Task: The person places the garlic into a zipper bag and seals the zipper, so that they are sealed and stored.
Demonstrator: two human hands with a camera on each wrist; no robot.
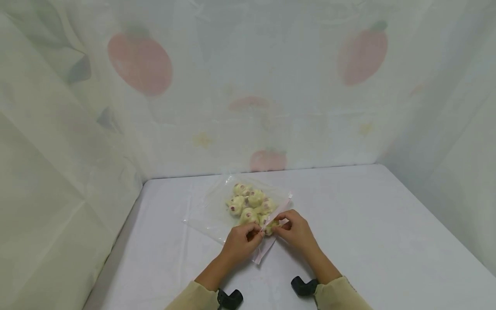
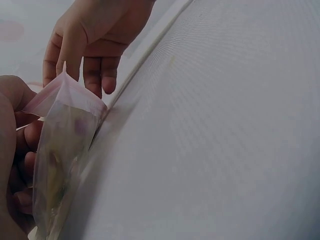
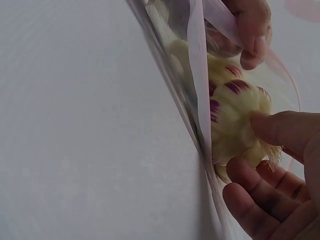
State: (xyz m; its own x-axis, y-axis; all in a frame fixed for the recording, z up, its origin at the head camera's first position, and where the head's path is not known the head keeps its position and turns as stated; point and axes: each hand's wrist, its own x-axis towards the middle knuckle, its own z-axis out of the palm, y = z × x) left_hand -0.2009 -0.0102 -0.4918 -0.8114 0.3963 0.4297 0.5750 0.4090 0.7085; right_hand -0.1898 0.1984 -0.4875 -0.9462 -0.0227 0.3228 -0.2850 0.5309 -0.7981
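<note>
A clear zip bag (image 1: 209, 215) with a pink strip (image 1: 284, 203) along its mouth lies on the table, several pale garlic bulbs (image 1: 248, 215) with purple streaks inside. At the mouth, my left hand (image 1: 239, 242) pinches the pink-edged rim. My right hand (image 1: 297, 230) holds one garlic bulb (image 3: 237, 117) at the opening, thumb on one side and fingers on the other, its roots facing my palm. In the left wrist view, the raised pink rim (image 2: 67, 90) stands between both hands and the bulb is mostly hidden.
A white-covered table (image 1: 348, 224) spreads around the bag. Behind it hangs a pale curtain (image 1: 310, 86) with faded fruit prints, and more sheeting (image 1: 50, 172) closes in the left side. Black wrist-worn devices (image 1: 304, 287) sit by both sleeves.
</note>
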